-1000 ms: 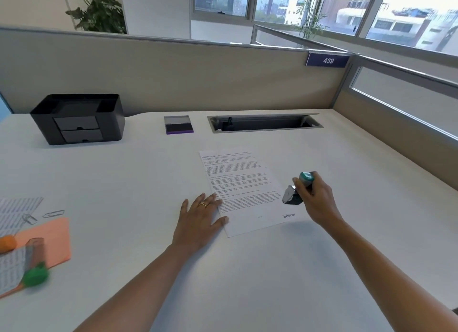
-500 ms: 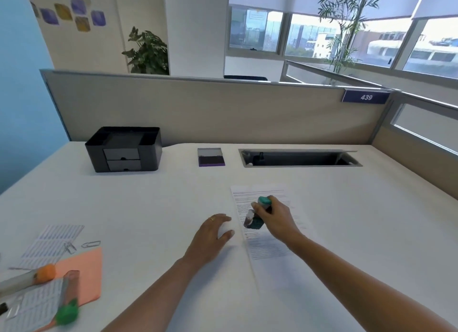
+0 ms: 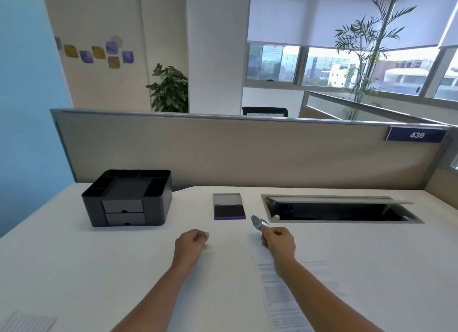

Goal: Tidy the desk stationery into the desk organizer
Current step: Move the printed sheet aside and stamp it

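Desk, as we find it: our right hand grips a stamp, held above the desk just right of the open ink pad. Our left hand is curled in a loose fist, holding nothing. Black organizer stands far left; printed sheet under our right forearm.

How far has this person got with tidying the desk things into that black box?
Hardly begun. The desk organizer shows nothing in the top compartments I can see; its drawers are closed. In hand: the right hand holds a stamp near the open ink pad. The left hand is curled and empty. Left: the stamp, ink pad and printed sheet.
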`<state>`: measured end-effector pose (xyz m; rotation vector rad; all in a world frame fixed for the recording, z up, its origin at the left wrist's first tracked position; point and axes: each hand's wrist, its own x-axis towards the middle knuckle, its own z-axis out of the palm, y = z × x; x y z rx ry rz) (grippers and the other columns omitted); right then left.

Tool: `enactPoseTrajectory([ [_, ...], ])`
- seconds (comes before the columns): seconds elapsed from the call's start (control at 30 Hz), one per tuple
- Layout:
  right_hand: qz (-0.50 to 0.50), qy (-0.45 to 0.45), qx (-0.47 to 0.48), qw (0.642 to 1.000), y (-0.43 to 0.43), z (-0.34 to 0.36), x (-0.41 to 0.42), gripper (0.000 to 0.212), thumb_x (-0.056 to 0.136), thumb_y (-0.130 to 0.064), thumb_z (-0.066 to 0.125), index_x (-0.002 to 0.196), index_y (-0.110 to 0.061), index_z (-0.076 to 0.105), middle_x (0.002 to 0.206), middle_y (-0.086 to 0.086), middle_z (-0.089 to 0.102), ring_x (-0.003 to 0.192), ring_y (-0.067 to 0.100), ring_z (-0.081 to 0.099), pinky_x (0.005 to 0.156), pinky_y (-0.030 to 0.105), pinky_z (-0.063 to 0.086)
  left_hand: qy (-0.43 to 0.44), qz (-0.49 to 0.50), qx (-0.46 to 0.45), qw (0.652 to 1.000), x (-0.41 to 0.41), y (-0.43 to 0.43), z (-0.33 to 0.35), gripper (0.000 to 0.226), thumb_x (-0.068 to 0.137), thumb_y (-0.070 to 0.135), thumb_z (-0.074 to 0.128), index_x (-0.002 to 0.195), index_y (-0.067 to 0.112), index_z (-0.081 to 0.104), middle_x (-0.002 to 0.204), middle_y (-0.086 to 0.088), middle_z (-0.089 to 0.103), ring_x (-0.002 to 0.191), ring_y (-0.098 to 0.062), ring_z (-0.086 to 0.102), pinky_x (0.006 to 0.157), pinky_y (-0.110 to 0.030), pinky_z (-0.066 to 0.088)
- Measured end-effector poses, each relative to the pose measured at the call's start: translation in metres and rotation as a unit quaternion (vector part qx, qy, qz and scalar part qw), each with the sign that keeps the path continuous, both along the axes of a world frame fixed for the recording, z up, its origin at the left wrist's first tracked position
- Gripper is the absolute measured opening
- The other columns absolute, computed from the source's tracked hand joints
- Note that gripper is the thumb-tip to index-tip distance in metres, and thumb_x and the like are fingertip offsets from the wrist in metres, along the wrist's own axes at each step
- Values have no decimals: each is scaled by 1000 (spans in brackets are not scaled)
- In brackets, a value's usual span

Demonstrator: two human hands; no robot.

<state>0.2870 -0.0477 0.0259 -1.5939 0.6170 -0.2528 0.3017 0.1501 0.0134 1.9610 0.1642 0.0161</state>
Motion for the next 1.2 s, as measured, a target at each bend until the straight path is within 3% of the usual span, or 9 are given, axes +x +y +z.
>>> enactPoseTrajectory([
  [0.17,-28,-16,-82,996,3,-14,51,18,82,-19,67,89,-5,58,104,13,65,85,21,55,73,29,47,-6,29,18,999,59,-7,-5,18,90,19,57,92,5,67,100,-12,68,87,-24,59,81,-28,44],
  [0.3,-39,-51,-118,991,5,-22,78,17,83,-16,67,89,-4,57,100,12,65,84,18,55,70,27,43,-20,32,57,998,99,-16,-3,23,90,18,56,97,0,67,103,-14,68,94,-28,60,78,-27,42],
  [0.37,-29,-60,-162,985,5,-28,87,17,83,-16,67,89,-5,56,94,9,63,80,16,57,67,22,44,-23,37,83,996,116,-20,-4,21,89,16,55,96,0,67,102,-14,68,97,-30,60,79,-28,44],
  [0.47,-22,-65,-199,978,4,-33,97,18,84,-14,65,93,-1,57,89,6,56,68,8,45,55,9,32,-26,54,112,992,139,-26,-9,20,88,13,55,101,2,66,108,-15,67,102,-31,59,86,-33,47],
  [0.6,-29,-74,-209,975,3,-36,108,20,85,-15,65,96,0,57,99,12,64,68,7,43,55,14,32,-11,67,161,985,161,-37,-7,32,87,17,57,118,8,59,124,-13,58,115,-30,53,91,-33,43],
  [0.67,-32,-70,-205,976,4,-36,112,21,85,-15,64,98,-1,57,101,12,64,72,8,39,62,20,34,6,62,186,981,170,-42,-4,28,86,19,58,113,13,61,128,-11,56,112,-30,53,88,-33,43],
  [0.73,-33,-69,-200,977,4,-37,114,20,86,-16,63,98,-2,57,102,11,63,80,11,35,69,24,33,33,58,202,977,178,-45,3,13,85,23,60,96,16,64,123,-10,58,103,-30,55,79,-30,40],
  [0.83,-29,-74,-199,977,3,-40,115,18,85,-15,63,98,-4,56,100,11,63,83,12,34,70,24,30,64,58,220,972,191,-49,9,29,81,29,65,104,11,64,115,-9,61,102,-29,58,73,-29,39],
  [1.2,-40,-97,-182,978,3,-42,117,20,85,-16,64,100,-5,56,102,8,62,86,11,42,66,20,36,31,107,327,939,206,-56,6,24,87,5,51,109,8,60,119,-11,59,109,-29,57,78,-30,43],
])
